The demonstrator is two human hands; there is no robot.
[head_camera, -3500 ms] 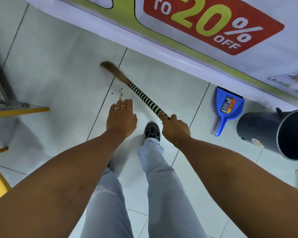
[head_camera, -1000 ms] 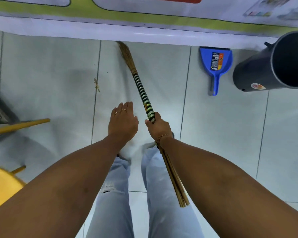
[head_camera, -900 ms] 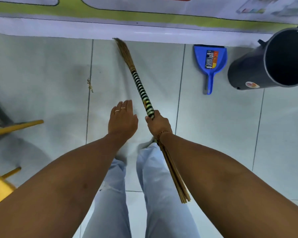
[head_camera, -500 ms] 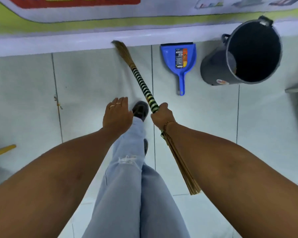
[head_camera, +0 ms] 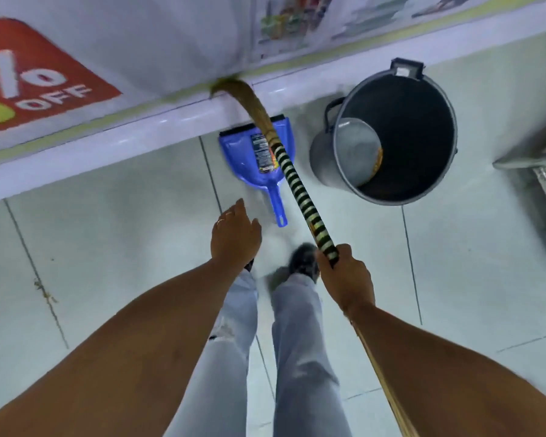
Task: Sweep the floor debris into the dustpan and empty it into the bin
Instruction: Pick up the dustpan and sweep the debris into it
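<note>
Fetching step, by the look of it. Right hand closed around striped stick broom; left hand open, empty, near handle of blue plastic dustpan lying by wall beside dark round bin. Debris well left on tile. Next: grasp dustpan handle, carry to debris.

the floor was pale, glossy tile with thin dark grout lines. a blue dustpan lay flat on it, its mouth against the white base of the banner-covered wall and its handle pointing toward the person. just right of the dustpan stood a dark grey bin, open at the top. a small scatter of brownish debris lay along a grout line at the far left, well apart from the dustpan. a black shoe rested on the tile below the dustpan's handle.
</note>
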